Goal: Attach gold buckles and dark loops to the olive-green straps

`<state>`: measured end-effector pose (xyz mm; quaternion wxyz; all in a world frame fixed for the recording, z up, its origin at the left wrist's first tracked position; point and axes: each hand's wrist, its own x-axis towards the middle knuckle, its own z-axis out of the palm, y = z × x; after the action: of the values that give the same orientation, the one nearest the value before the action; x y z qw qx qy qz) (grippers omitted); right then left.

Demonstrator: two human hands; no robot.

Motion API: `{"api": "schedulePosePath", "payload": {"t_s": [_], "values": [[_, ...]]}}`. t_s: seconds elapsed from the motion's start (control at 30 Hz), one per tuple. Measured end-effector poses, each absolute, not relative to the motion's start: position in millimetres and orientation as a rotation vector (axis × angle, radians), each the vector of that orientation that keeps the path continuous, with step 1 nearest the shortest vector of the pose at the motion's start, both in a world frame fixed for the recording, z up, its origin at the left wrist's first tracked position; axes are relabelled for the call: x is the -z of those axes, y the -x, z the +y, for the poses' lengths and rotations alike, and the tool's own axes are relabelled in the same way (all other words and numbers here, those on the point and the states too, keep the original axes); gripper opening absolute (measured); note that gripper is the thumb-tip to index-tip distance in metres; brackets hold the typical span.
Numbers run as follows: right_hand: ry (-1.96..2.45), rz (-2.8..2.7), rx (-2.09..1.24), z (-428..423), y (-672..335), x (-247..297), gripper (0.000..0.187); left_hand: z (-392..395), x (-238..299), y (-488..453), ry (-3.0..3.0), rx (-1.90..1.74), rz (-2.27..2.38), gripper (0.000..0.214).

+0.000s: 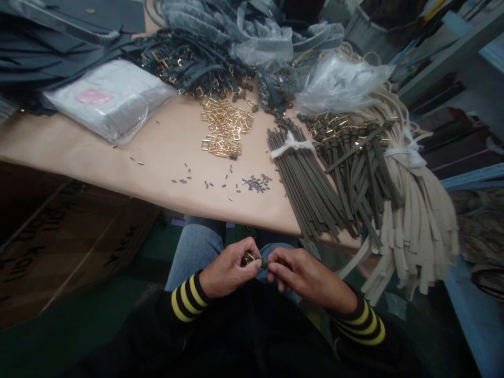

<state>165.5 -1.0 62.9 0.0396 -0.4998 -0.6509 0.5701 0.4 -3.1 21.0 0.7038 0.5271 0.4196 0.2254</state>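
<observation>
My left hand (227, 269) and my right hand (305, 274) are together at 6 o'clock, low in front of me, above my jeans (197, 247) and just short of the edge of the surface (165, 152), which is covered in tan paper. My left hand is closed, pinching a small gold buckle (249, 258). My right hand is closed too, pinching a dark strap end (264, 262). The two pieces lie end to end in the small gap between my hands, their long axis running sideways across my body. The gold end points to my left and the dark end to my right, so each piece is nearest the hand gripping it. My fingers (275, 269) hide the join, so I cannot tell whether the strap has gone through the buckle.

Black sleeves with yellow stripes (188, 296) cover my wrists. At 12 o'clock on the surface lies a loose pile of gold buckles (226, 126), with scattered dark studs (255, 184) on the near side of it and dark straps fitted with buckles (189, 63) beyond it. At 1 o'clock there is a bundle of dark olive straps (303, 178) tied with white, and at 2 o'clock a mass of cream straps (417, 220) hangs over the edge. A plastic-wrapped packet (110, 100) sits at 11 o'clock, and a lettered cardboard carton (59, 236) stands at 9 o'clock
</observation>
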Motion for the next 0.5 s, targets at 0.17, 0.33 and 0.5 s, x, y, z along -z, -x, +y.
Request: {"api": "schedulePosePath", "payload": {"t_s": [0.17,0.33,0.5], "values": [[1.591,-2.019,-1.518,-3.5,-162.6,-56.8,0.014,-2.6,-19.8,2.3,-1.125,-0.506,0.940,0.017],[1.569,-1.980,-1.514,-3.4,-166.4,-55.6,0.018,-3.6,-15.7,1.7,-1.087,-0.530,0.874,0.030],[1.632,-1.971,-1.472,0.4,-168.0,-56.9,0.018,-2.5,-12.2,-3.8,-1.131,-0.596,0.919,0.031]]}}
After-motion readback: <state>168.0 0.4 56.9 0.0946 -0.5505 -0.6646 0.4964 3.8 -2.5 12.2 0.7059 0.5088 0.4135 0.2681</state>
